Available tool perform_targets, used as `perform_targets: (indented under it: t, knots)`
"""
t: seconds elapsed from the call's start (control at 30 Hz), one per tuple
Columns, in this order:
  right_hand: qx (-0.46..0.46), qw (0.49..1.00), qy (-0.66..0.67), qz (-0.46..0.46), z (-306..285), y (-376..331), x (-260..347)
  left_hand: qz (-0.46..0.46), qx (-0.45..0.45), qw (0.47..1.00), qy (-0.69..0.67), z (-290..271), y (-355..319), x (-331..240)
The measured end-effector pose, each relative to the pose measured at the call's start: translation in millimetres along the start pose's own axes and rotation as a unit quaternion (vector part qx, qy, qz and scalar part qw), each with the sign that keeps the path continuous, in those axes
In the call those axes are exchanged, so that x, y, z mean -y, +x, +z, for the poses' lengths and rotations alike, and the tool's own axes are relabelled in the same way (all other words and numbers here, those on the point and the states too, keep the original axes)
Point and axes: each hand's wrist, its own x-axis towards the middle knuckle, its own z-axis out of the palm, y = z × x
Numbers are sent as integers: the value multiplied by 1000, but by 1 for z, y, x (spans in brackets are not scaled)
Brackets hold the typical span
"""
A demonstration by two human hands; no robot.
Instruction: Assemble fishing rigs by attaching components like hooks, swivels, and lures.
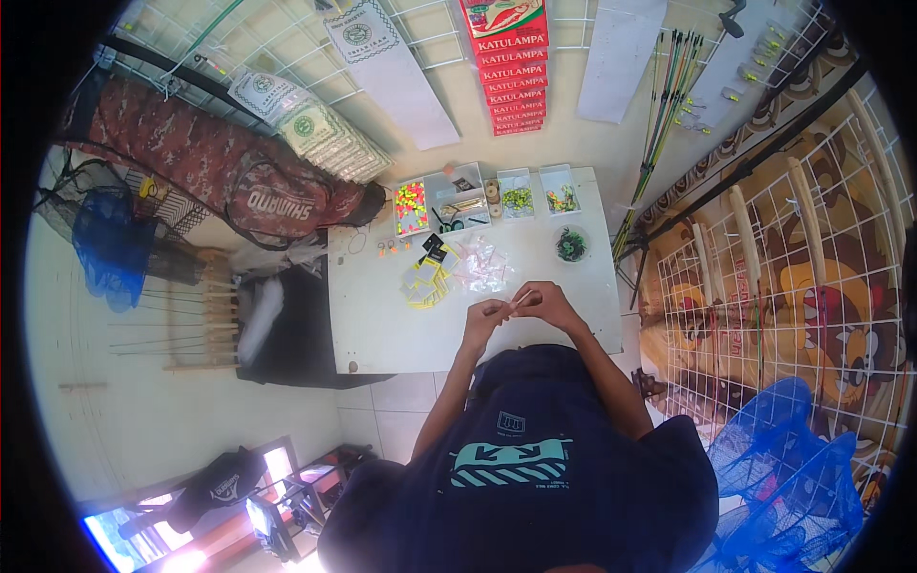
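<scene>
Over the near half of the white table (396,329), the left hand (489,313) and right hand (541,300) nearly meet, fingers pinched; bare left forearm (446,401) and right forearm (611,382) converge across its near edge.

From my head, a wide fisheye camera faced down at my left hand (488,315) and right hand (543,300), set well above them, the white table (401,334) stretching beyond.

The tabletop (401,334) is smooth, the small packets (482,265) glossy plastic, the round tub (573,261) perhaps plastic too.
</scene>
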Motion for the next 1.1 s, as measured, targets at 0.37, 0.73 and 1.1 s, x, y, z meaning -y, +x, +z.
perform_targets:
  t: [0.37, 0.73, 1.1]
  knots:
    - [-5, 998, 58, 25, -1, 1, -3, 101, -32, 991, 85, 8, 2, -7]
    - [-3, 999, -5, 35, 0, -4, 8, 108, -47, 976, 185, 11, 0, -6]
    - [8, 1000, 6, 20, 2, -2, 1, 175, -120, 954, 211, 17, -5, -8]
